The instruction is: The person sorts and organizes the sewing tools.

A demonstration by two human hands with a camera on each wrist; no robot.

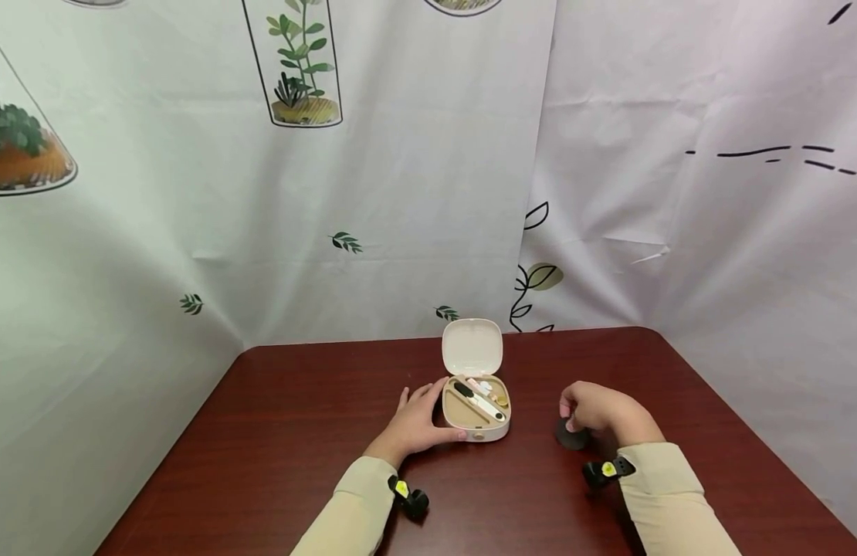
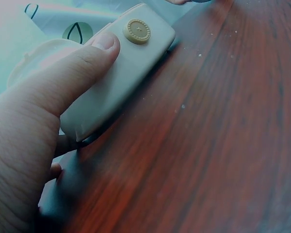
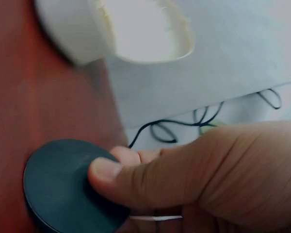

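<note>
My left hand [image 1: 418, 421] grips a small white storage box [image 1: 475, 435] at its left side, thumb against the front near the round beige button [image 2: 137, 31]. The box's lid [image 1: 472, 347] stands open at the back. Inside, a slim white tool with a black end [image 1: 480, 401] lies diagonally, beside several small items [image 1: 494, 391] in the right compartment. Off to the right, my right hand [image 1: 602, 409] pinches a flat black disc [image 3: 63, 187], thumb on its face near the edge. The other fingers are partly hidden behind the thumb. A thin pale sliver [image 3: 156, 218] shows below the thumb.
Box and disc are on a dark red-brown wooden table [image 1: 317, 386]. A white printed curtain [image 1: 401, 193] hangs along its back and sides. Each wrist wears a small black camera, one on the left [image 1: 413, 502] and one on the right [image 1: 598, 472].
</note>
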